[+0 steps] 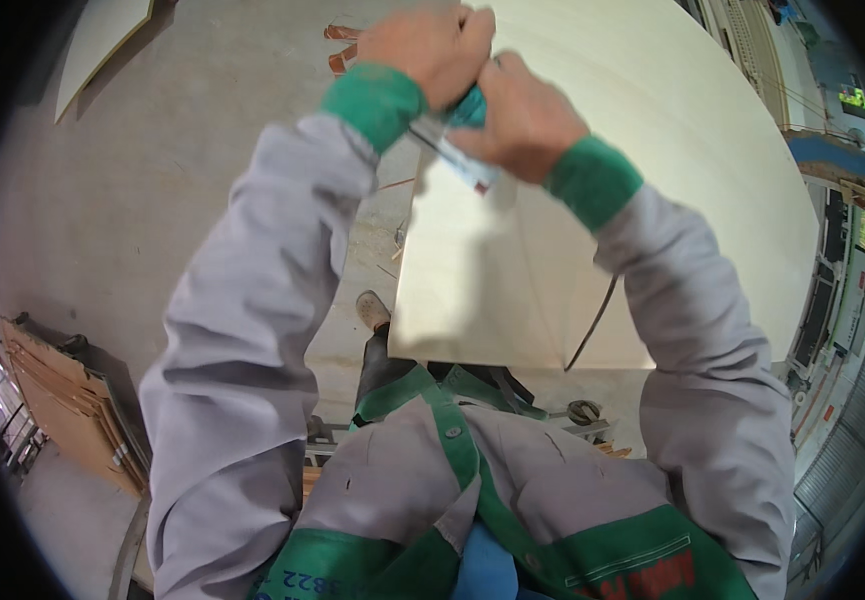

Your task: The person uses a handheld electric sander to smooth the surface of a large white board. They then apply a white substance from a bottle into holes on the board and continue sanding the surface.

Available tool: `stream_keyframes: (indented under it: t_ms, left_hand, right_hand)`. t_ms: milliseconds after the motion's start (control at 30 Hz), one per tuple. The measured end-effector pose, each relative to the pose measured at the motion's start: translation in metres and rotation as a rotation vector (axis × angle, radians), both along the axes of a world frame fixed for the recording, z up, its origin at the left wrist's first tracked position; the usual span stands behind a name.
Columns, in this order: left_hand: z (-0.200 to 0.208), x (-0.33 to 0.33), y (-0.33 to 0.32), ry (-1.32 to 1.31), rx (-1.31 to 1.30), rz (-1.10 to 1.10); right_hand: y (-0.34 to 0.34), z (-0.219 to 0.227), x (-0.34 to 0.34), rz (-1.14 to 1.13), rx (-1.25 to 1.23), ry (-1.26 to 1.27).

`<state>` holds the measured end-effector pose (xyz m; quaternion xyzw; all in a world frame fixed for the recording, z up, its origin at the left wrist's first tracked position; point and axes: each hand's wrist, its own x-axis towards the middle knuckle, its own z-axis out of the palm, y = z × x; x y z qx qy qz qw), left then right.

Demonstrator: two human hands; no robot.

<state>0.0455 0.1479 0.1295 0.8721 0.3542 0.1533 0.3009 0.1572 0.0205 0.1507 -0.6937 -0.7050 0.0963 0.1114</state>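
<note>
My left hand (427, 52) is closed at the edge of a large pale board (673, 170), at the top of the view. Close beside it and a little lower, my right hand (528, 118) is also closed. Between them shows a teal handheld tool (468, 108), mostly covered by my fingers and slightly blurred, so its exact kind is unclear. A light, flat piece (469, 165) sticks out below it over the board's left edge. A dark cord (593, 322) hangs over the board near my right forearm; where it joins is hidden.
Brown straps or strips (341, 48) lie on the concrete floor (193, 90) left of the board. Another pale panel (103, 45) is at the upper left. Brown flat sheets (68, 395) stand at the lower left. Equipment and stacked material line the right side.
</note>
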Motion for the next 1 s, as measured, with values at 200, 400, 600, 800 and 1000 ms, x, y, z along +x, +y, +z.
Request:
stream_keyframes:
  t_ms: [200,400,600,800,1000]
  left_hand:
    - [-0.012,0.11,0.129,-0.106,0.29,-0.068]
    - [-0.011,0.182,0.207,0.063,0.764,-0.109]
    - [-0.014,0.198,0.214,0.083,0.756,-0.126]
    - [-0.01,0.188,0.164,0.077,0.713,-0.095]
    - [-0.006,0.122,0.088,0.159,0.632,-0.041]
  right_hand:
    - [0.121,0.022,0.096,-0.133,-0.151,-0.102]
    - [0.184,0.009,0.171,0.019,0.08,-0.122]
    - [0.188,0.0,0.191,0.059,0.11,-0.054]
    - [0.142,0.01,0.18,-0.003,0.05,-0.068]
    - [0.083,0.008,0.117,0.016,0.001,-0.043]
